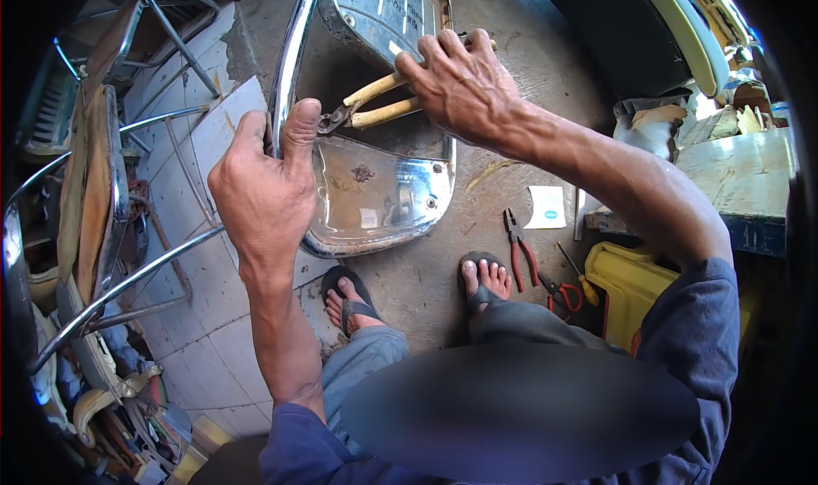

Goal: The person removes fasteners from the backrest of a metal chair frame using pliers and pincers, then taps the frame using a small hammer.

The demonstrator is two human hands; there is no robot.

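Note:
My left hand (pixel 268 183) is closed around the chrome tube (pixel 295 51) of a metal chair frame, its thumb lying along the tube. In my right hand (pixel 464 89) are pincers with yellowish handles (pixel 379 102), fingers wrapped over the handle ends. The two handles are spread a little apart. The pincers' jaws sit against or right beside the tube, close to my left thumb; what they bite on, if anything, is hidden. Below them is the frame's worn metal panel (pixel 375 191), with rust spots and a shiny rim. A second metal panel (pixel 383 12) with dark lettering is above.
Red-handled pliers (pixel 521 255), a screwdriver (pixel 578 274) and another red-handled tool (pixel 564 296) lie on the floor by my right foot. A white card (pixel 546 206) is nearby. A yellow crate (pixel 630 272) and a bench (pixel 733 174) stand right, chrome chair frames (pixel 128 302) left.

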